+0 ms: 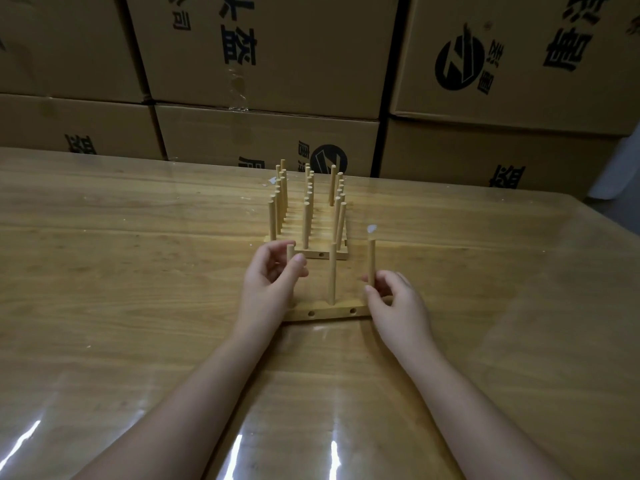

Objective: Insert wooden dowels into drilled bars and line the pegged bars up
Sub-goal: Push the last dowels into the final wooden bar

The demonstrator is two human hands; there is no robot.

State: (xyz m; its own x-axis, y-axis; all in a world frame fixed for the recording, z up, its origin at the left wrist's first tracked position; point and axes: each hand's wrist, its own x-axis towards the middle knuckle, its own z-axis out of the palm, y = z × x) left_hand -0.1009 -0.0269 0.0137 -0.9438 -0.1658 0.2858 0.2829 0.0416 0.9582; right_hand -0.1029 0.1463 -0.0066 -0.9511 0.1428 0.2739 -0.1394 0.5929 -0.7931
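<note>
Where the bar [332, 312] lies, about mid-surface [138, 271] and long side parallel to the far edge, three dowels stand upright in it. Two round holes show on its near face.

Left dowel [290, 255]: mostly hidden by the left hand [270, 277], thumb and curled fingers closed round it near the top. Only the tip and a short stretch show.

Middle dowel [332, 273]: stands free, no hand on it.

Right dowel [371, 261]: right hand [398, 301] pinches it low down between fingertips and thumb; the bar's right end is hidden under this hand.

Pegged bars [308, 220]: a tight row just beyond the bar, running toward the far edge, with dowels in three lines. The nearest one is apart from the bar, with a strip of surface between.

Both forearms reach in from the near edge. Surface is glossy, with bright glare streaks near that edge and a few white flecks [371, 229] close to the row.

Boxes [270, 57]: brown cardboard with black print, stacked behind the far edge.
</note>
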